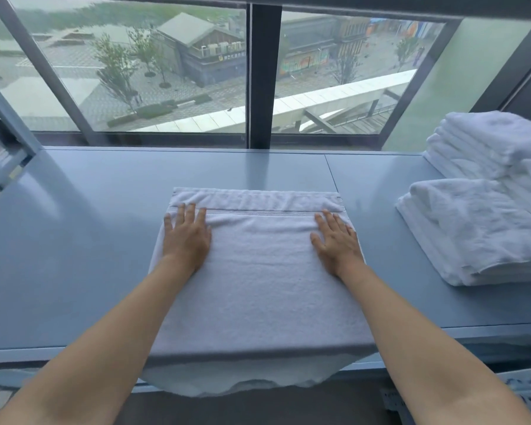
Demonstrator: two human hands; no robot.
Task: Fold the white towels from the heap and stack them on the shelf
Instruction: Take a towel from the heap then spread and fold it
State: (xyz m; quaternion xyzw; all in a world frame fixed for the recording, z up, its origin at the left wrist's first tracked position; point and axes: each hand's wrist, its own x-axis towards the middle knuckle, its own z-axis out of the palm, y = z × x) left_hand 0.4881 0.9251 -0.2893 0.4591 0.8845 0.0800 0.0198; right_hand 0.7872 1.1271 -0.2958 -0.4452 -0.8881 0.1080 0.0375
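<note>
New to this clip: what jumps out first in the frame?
Two bare hands, left hand and right hand, pressed flat, palms down, on a white towel spread in the middle of the blue-grey shelf, its near edge hanging over the front. At the right sit two stacks of folded towels. Behind, a big window looks down on a street.

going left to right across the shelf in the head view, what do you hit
left hand → middle of the towel being folded → right hand → nearer stack of folded towels. A second folded stack sits behind that one, so its place in the order is unclear.
</note>
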